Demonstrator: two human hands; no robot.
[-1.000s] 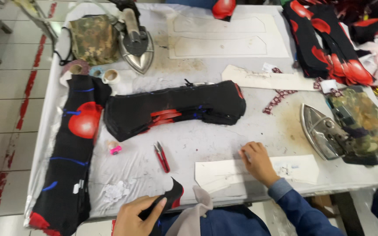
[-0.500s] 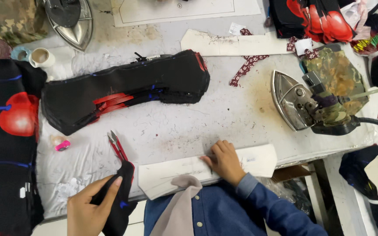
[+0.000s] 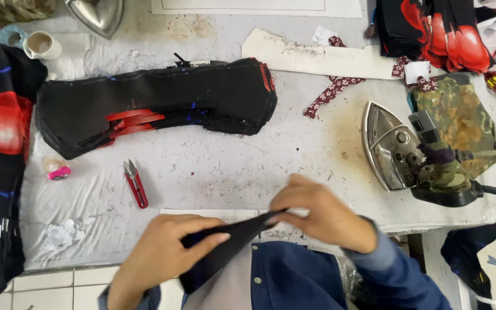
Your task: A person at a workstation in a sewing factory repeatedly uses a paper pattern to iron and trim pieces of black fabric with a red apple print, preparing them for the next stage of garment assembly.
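A: Item held?
B: Narrow black fabric piece (image 3: 225, 244), at the table's near edge, between both hands.
A: Fingers?
B: Left hand (image 3: 159, 255) and right hand (image 3: 322, 218) both pinch it, fingers pressed together.
A: Nearby?
B: Red-handled thread snips (image 3: 135, 183) left; steel iron (image 3: 400, 152) right.

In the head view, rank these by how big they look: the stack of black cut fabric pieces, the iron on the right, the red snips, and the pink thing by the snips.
1. stack of black cut fabric pieces
2. iron
3. red snips
4. small pink object

All lie on the same table, so nearness hardly skews this.
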